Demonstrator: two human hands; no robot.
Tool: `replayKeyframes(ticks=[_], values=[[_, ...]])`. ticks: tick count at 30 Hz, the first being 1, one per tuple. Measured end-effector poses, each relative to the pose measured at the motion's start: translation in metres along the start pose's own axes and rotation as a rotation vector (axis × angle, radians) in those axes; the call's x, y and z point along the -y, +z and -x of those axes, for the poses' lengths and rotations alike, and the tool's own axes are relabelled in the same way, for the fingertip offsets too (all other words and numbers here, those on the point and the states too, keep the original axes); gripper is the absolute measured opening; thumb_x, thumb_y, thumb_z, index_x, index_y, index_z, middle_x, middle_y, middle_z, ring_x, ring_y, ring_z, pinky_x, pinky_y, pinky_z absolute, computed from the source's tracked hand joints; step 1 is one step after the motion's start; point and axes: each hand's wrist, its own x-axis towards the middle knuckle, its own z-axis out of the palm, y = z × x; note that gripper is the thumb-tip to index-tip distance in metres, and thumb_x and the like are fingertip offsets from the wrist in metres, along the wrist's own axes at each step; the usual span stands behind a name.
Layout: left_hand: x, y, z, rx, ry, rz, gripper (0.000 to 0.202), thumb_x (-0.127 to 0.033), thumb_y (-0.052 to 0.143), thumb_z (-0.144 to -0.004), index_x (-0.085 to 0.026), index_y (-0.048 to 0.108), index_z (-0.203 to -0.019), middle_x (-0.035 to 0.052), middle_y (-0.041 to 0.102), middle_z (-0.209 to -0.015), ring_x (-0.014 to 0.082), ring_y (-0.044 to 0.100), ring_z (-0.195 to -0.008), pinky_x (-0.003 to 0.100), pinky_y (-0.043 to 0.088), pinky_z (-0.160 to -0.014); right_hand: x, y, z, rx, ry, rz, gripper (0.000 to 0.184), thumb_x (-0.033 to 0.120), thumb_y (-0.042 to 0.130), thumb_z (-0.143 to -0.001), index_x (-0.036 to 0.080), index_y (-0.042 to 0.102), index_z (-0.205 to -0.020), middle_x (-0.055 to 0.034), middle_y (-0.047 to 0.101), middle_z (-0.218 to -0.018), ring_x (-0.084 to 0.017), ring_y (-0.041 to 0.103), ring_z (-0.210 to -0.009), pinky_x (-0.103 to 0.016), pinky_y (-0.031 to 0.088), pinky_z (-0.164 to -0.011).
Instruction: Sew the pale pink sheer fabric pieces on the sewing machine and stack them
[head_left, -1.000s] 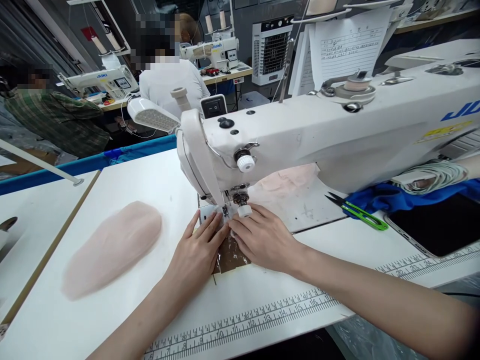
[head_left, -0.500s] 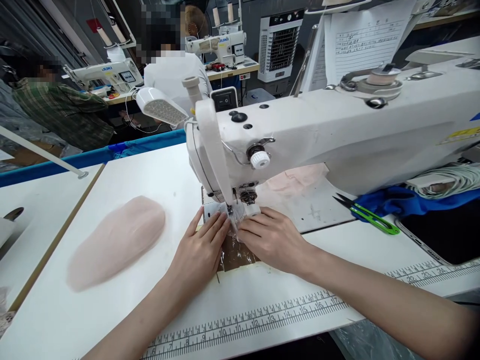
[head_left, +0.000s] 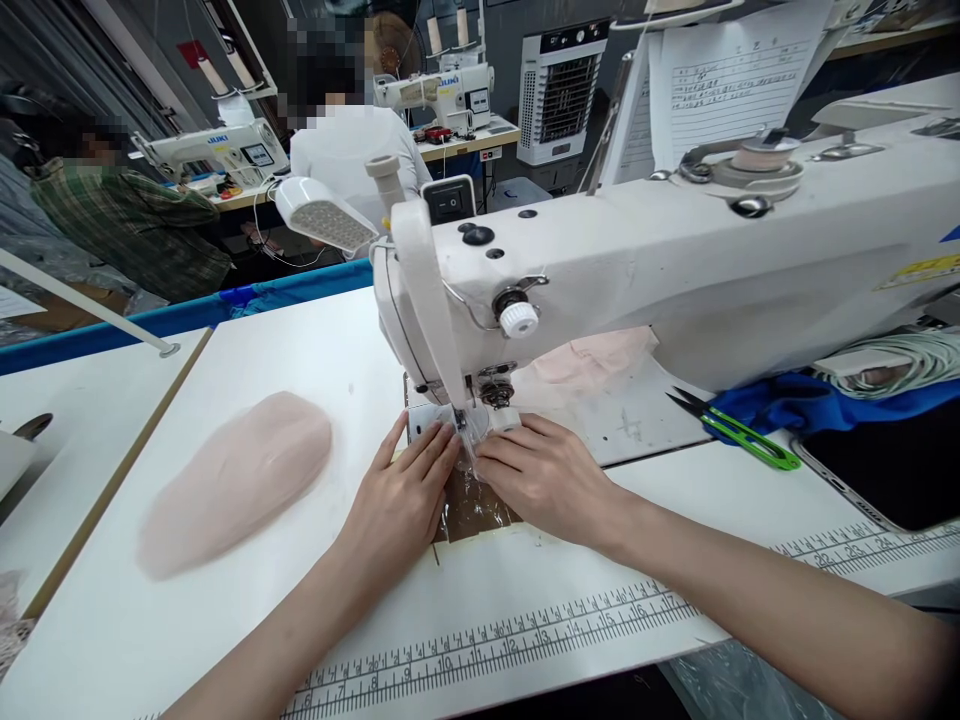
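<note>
My left hand [head_left: 401, 490] lies with its fingers stretched out on the machine bed, just left of the needle area of a white sewing machine [head_left: 600, 260]. On the other side of the needle, my right hand [head_left: 547, 480] is closed, its thumb and fingertips pinched together close to the presser foot [head_left: 461, 425]. What those fingertips hold is hidden or too small to make out. Between the hands, a brown patch under shiny clear film [head_left: 476, 505] covers part of the bed. A sheer pale pink fabric piece [head_left: 240, 485] lies flat on the table to the left.
More pale pink fabric [head_left: 592, 358] lies behind the needle, under the machine arm. Green thread snips [head_left: 739, 430] rest at the right beside blue cloth [head_left: 787, 405] and a dark phone-like device [head_left: 885, 465]. A printed ruler [head_left: 510, 645] runs along the front edge. Two people sit beyond.
The view has shifted very slightly. Both hands stay in the same place at the needle, and the pink fabric on the left has not moved.
</note>
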Motion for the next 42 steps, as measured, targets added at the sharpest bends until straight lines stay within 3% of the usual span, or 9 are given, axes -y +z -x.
replayKeyframes(ticks=[11, 18, 20, 23, 27, 30, 34, 38, 42], values=[[0.003, 0.001, -0.004, 0.004, -0.023, 0.009, 0.04, -0.013, 0.04, -0.093, -0.011, 0.054, -0.13, 0.0129, 0.061, -0.13, 0.0253, 0.055, -0.124, 0.055, 0.033, -0.113, -0.004, -0.001, -0.003, -0.007, 0.028, 0.035, 0.023, 0.004, 0.05, -0.087, 0.017, 0.069, -0.083, -0.0018, 0.071, -0.084, -0.013, 0.058, -0.07, -0.03, 0.045, -0.073], [0.008, 0.0, -0.009, -0.043, -0.081, 0.101, 0.035, -0.012, 0.041, -0.093, -0.015, 0.059, -0.122, 0.0093, 0.066, -0.122, 0.0216, 0.061, -0.115, 0.051, 0.037, -0.111, -0.008, -0.001, -0.005, -0.009, 0.074, 0.023, 0.024, 0.005, 0.051, -0.088, 0.019, 0.071, -0.087, 0.0, 0.072, -0.08, -0.013, 0.059, -0.068, -0.03, 0.046, -0.08], [0.011, 0.001, -0.01, -0.057, -0.121, 0.144, 0.032, -0.013, 0.043, -0.093, -0.018, 0.061, -0.118, 0.0071, 0.068, -0.118, 0.0198, 0.062, -0.111, 0.049, 0.038, -0.11, -0.008, 0.0, -0.007, -0.036, 0.137, -0.025, 0.022, 0.012, 0.053, -0.091, 0.021, 0.072, -0.085, 0.0006, 0.071, -0.075, -0.014, 0.06, -0.069, -0.03, 0.047, -0.079], [0.013, 0.003, -0.012, -0.092, -0.209, 0.233, 0.028, -0.015, 0.046, -0.093, -0.02, 0.06, -0.117, 0.0056, 0.067, -0.115, 0.0193, 0.062, -0.106, 0.048, 0.043, -0.105, -0.009, 0.001, -0.01, -0.069, 0.365, -0.165, 0.021, 0.029, 0.056, -0.094, 0.023, 0.073, -0.084, 0.001, 0.071, -0.074, -0.014, 0.062, -0.069, -0.027, 0.048, -0.065], [0.015, 0.006, -0.014, -0.107, -0.263, 0.348, 0.026, -0.017, 0.047, -0.093, -0.021, 0.06, -0.115, 0.0077, 0.064, -0.113, 0.0213, 0.059, -0.105, 0.043, 0.052, -0.089, -0.01, 0.002, -0.011, 0.005, 0.558, -0.272, 0.016, 0.033, 0.061, -0.09, 0.026, 0.074, -0.085, 0.0025, 0.072, -0.078, -0.014, 0.063, -0.066, -0.025, 0.045, -0.056], [0.015, 0.004, -0.014, -0.101, -0.221, 0.324, 0.026, -0.016, 0.045, -0.094, -0.022, 0.063, -0.111, 0.0071, 0.064, -0.108, 0.0209, 0.06, -0.1, 0.045, 0.051, -0.089, -0.009, 0.001, -0.009, 0.003, 0.426, -0.262, 0.014, 0.029, 0.062, -0.09, 0.025, 0.074, -0.084, 0.002, 0.073, -0.08, -0.015, 0.064, -0.075, -0.029, 0.049, -0.069], [0.01, -0.004, -0.009, -0.058, -0.113, 0.167, 0.03, -0.012, 0.046, -0.091, -0.022, 0.066, -0.112, 0.0066, 0.067, -0.11, 0.0215, 0.061, -0.104, 0.05, 0.041, -0.104, -0.005, -0.002, -0.003, -0.03, 0.14, -0.147, 0.019, 0.012, 0.056, -0.089, 0.018, 0.073, -0.086, -0.0009, 0.074, -0.09, -0.016, 0.062, -0.08, -0.036, 0.046, -0.092], [0.003, -0.01, -0.003, -0.04, -0.019, 0.069, 0.035, -0.01, 0.048, -0.088, -0.017, 0.064, -0.118, 0.0075, 0.068, -0.119, 0.0246, 0.06, -0.115, 0.052, 0.034, -0.111, -0.001, -0.003, 0.001, 0.0, 0.014, -0.015, 0.021, 0.006, 0.052, -0.088, 0.014, 0.072, -0.093, -0.0044, 0.073, -0.094, -0.017, 0.062, -0.082, -0.036, 0.046, -0.092], [-0.001, -0.011, -0.001, -0.047, 0.001, 0.056, 0.034, -0.011, 0.047, -0.089, -0.013, 0.064, -0.118, 0.0082, 0.068, -0.119, 0.0245, 0.062, -0.114, 0.054, 0.029, -0.114, -0.001, -0.003, 0.002, 0.021, -0.017, 0.029, 0.021, 0.006, 0.053, -0.086, 0.013, 0.071, -0.094, -0.0056, 0.073, -0.096, -0.018, 0.061, -0.084, -0.038, 0.046, -0.093]])
